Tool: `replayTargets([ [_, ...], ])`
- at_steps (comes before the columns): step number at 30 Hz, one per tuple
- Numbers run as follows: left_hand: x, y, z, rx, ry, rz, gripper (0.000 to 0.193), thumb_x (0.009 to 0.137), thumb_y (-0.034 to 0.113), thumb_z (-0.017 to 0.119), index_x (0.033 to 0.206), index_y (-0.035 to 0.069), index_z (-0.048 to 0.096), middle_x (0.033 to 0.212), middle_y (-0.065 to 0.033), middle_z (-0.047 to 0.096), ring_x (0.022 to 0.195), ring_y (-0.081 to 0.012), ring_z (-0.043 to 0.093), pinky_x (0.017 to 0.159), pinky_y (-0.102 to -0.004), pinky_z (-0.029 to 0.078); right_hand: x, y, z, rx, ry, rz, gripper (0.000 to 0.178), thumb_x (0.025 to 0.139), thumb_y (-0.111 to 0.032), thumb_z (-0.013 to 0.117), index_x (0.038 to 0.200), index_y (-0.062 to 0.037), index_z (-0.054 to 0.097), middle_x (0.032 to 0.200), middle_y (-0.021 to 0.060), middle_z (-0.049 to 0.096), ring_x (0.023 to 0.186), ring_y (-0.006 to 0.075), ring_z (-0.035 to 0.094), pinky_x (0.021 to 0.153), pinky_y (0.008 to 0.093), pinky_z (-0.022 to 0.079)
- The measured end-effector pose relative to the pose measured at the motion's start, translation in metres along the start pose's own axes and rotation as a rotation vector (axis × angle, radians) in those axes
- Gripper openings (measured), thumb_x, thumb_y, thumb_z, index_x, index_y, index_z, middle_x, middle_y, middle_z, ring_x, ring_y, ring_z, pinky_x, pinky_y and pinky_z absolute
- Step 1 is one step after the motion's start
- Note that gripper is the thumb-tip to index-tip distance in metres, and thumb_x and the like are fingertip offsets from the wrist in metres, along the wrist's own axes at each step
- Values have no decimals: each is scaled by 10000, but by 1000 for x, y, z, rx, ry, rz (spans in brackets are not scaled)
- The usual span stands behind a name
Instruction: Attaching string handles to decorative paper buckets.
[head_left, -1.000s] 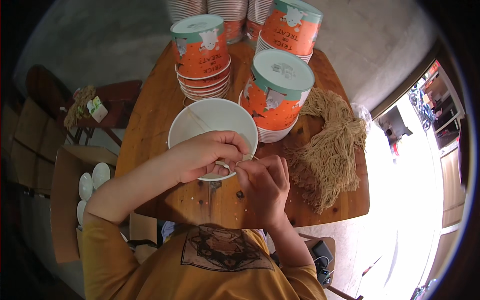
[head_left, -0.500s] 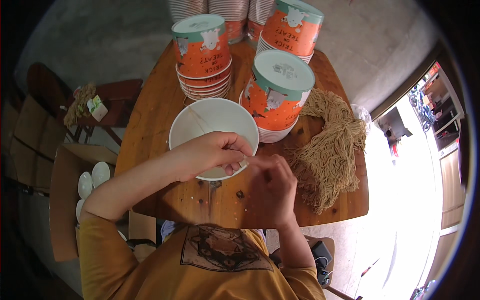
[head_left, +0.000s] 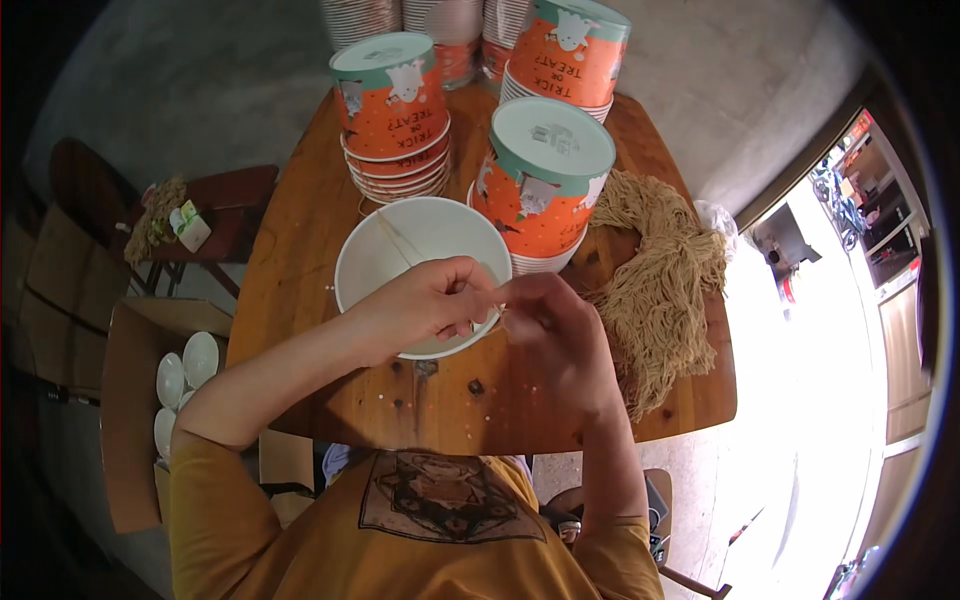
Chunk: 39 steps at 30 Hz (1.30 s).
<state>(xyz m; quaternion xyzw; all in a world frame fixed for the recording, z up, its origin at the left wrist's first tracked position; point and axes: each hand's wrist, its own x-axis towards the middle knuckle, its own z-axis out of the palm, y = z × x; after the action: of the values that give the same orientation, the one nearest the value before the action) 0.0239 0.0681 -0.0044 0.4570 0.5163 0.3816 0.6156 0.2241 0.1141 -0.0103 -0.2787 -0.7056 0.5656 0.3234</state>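
A white-lined paper bucket [head_left: 365,265] stands mouth up near the middle of the wooden table. Across its inside runs a thin tan cord [head_left: 398,241], passing behind my left hand [head_left: 430,305]. That hand lies over the near rim, its thumb and fingers pinched together on the cord. Close against those fingertips is my right hand [head_left: 560,335], fingers bent and pressed together, partly smeared by motion. A small bit of tan strand shows beneath the meeting fingertips. What the right fingers pinch is too small to make out.
Orange-and-green paper buckets stand upside down in stacks, at the left [head_left: 390,100], middle [head_left: 545,190] and far right [head_left: 567,55]. A bundle of tan cords [head_left: 665,300] lies on the table's [head_left: 400,420] right. A cardboard box [head_left: 135,400] holding white cups sits at lower left.
My right hand has risen slightly, its fingers now curled over beside my left fingertips. The left hand keeps its pinch at the bucket's rim. The whole view has shifted slightly.
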Motion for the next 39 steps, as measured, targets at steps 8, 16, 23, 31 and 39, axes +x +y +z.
replayTargets([
  [8, -1, 1, 7, 71, -2, -21, 177, 950, 182, 650, 1026, 22, 642, 809, 34, 573, 662, -34, 467, 575, -201, 367, 38, 11, -9, -7, -146, -105, 113, 958, -53, 569, 1070, -42, 585, 744, -21, 530, 716, 41, 470, 648, 216, 419],
  [16, -1, 3, 4, 4, -63, -31, 157, 953, 161, 654, 1022, 20, 654, 836, 19, 620, 624, -30, 460, 556, -194, 364, 12, 33, -4, -79, 93, -191, 110, 931, -30, 608, 1033, -25, 569, 815, 41, 586, 742, 87, 562, 659, 263, 482],
  [23, 1, 3, 2, -5, -58, -61, 108, 954, 136, 634, 979, 32, 641, 787, 33, 598, 619, -28, 466, 549, -189, 367, -14, 23, 8, -350, 186, -335, 170, 801, -10, 734, 905, -44, 604, 828, 56, 572, 676, 163, 567, 583, 300, 489],
  [31, 1, 7, 0, -177, -134, -157, 137, 936, 177, 640, 995, 55, 658, 832, 21, 595, 702, -42, 520, 602, -194, 416, -15, 30, 33, -602, 313, -655, 256, 720, 57, 761, 890, -94, 643, 802, 54, 559, 671, 223, 576, 565, 322, 484],
  [39, -2, 5, -1, -173, -114, -116, 121, 940, 85, 625, 1053, 41, 616, 934, -10, 618, 780, -79, 563, 696, -220, 466, -20, 34, 22, -506, 257, -572, 235, 756, 8, 765, 929, -96, 644, 746, 34, 599, 626, 172, 571, 553, 299, 478],
])
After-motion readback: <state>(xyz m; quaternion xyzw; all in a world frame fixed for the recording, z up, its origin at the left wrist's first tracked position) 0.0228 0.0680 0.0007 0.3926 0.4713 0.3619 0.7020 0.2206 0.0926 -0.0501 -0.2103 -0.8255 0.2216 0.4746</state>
